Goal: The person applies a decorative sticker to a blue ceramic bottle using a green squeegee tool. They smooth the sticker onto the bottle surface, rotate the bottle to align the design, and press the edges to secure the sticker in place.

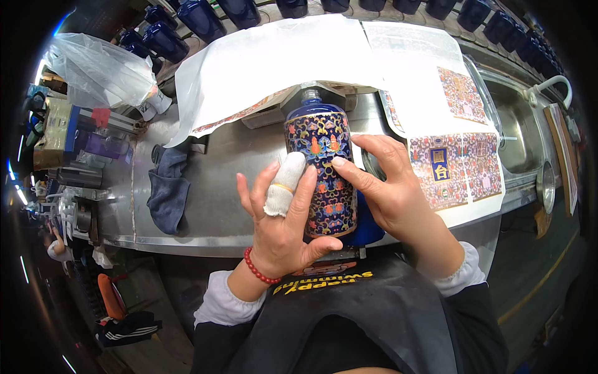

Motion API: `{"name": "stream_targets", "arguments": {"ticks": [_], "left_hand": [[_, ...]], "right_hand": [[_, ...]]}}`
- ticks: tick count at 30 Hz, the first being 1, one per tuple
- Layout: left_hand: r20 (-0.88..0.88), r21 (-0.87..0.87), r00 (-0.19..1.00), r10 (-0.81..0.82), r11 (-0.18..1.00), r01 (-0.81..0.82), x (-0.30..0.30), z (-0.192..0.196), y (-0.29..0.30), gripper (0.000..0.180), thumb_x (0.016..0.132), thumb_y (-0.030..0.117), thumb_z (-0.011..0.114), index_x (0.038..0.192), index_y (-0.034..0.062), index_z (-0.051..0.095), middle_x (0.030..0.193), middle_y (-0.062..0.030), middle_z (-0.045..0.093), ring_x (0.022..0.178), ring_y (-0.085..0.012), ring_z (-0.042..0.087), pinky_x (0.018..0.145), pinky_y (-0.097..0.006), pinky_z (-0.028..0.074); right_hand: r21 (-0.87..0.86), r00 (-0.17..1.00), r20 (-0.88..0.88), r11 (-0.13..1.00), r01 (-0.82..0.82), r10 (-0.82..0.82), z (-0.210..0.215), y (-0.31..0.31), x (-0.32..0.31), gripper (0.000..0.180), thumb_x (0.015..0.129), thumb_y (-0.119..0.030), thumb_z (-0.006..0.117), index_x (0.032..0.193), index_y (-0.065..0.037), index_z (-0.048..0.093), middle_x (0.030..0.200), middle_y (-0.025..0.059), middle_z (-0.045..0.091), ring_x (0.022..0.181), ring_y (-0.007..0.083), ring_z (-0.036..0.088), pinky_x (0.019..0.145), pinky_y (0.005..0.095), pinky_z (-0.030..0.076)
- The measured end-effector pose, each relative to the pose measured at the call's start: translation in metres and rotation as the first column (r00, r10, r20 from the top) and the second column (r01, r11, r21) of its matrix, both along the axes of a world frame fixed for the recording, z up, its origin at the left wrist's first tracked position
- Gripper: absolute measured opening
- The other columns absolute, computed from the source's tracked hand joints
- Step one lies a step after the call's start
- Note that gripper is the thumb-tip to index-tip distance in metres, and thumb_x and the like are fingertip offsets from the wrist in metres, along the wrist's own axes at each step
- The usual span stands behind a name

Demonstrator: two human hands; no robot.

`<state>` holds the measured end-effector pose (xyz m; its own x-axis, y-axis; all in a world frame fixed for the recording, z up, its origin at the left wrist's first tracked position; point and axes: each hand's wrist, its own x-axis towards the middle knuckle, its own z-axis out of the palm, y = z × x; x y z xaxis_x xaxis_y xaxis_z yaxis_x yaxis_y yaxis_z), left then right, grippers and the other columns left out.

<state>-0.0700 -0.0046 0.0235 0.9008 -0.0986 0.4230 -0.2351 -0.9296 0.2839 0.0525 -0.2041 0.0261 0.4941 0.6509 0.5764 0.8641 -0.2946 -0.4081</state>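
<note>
A dark blue ceramic bottle [321, 165] with a colourful flower-and-scroll decal lies on its side over the metal table [237, 156], its neck pointing away from me. My left hand [283, 215] cradles its left side and base; one finger is wrapped in white cloth. Fingertips of my right hand [380, 181] press on the decal at the bottle's right side. A blue cloth [364, 227] shows under the bottle's lower right.
White sheets with printed decals [455, 165] lie to the right and behind. A dark blue rag [168, 187] sits at left, a plastic bag [103, 68] beyond it. Plain blue bottles [199, 19] line the far edge. A sink [517, 131] is at right.
</note>
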Motion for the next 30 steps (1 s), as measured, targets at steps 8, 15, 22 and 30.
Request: {"name": "stream_targets", "arguments": {"ticks": [8,15,22,30], "left_hand": [[-0.058,0.072,0.998,0.01,0.997,-0.006,-0.013,0.004,-0.016,0.101,0.077,0.064,0.077,0.149,-0.0001,0.048,0.149,-0.0234,0.046,0.142,-0.0406,0.032,0.119,-0.065,0.003],[0.001,-0.013,0.999,0.046,0.999,-0.046,-0.009,-0.013,-0.016,0.103,0.076,0.059,0.08,0.151,-0.002,0.044,0.147,-0.0211,0.05,0.137,-0.0394,0.042,0.118,-0.07,0.0],[0.008,-0.09,1.0,0.003,0.996,-0.002,-0.012,-0.028,-0.008,0.107,0.079,0.061,0.078,0.152,-0.0074,0.039,0.146,-0.0241,0.05,0.135,-0.0419,0.046,0.119,-0.07,-0.002],[0.07,-0.217,0.997,-0.04,0.975,0.054,0.002,-0.013,0.003,0.102,0.083,0.082,0.055,0.15,0.006,0.049,0.145,-0.0222,0.05,0.135,-0.0403,0.044,0.119,-0.065,-0.005]], "right_hand": [[0.006,1.0,0.013,1.0,0.002,-0.002,0.001,0.001,0.003,0.046,0.078,-0.003,0.07,0.123,-0.011,0.071,0.131,0.0174,0.058,0.119,0.0378,0.057,0.1,0.0455,0.049],[0.014,1.0,-0.005,1.0,-0.001,0.001,0.005,0.001,0.011,0.049,0.077,0.002,0.069,0.125,-0.008,0.069,0.13,0.0186,0.058,0.117,0.0388,0.057,0.099,0.046,0.049],[0.02,0.999,0.046,1.0,-0.023,0.022,0.007,0.007,0.011,0.05,0.078,0.001,0.069,0.126,-0.007,0.069,0.13,0.0186,0.058,0.117,0.0386,0.057,0.099,0.0462,0.049],[0.017,1.0,0.029,1.0,-0.012,0.012,0.014,0.004,0.01,0.053,0.078,0.004,0.069,0.131,-0.006,0.065,0.132,0.0223,0.058,0.116,0.0407,0.059,0.099,0.0471,0.05]]}}
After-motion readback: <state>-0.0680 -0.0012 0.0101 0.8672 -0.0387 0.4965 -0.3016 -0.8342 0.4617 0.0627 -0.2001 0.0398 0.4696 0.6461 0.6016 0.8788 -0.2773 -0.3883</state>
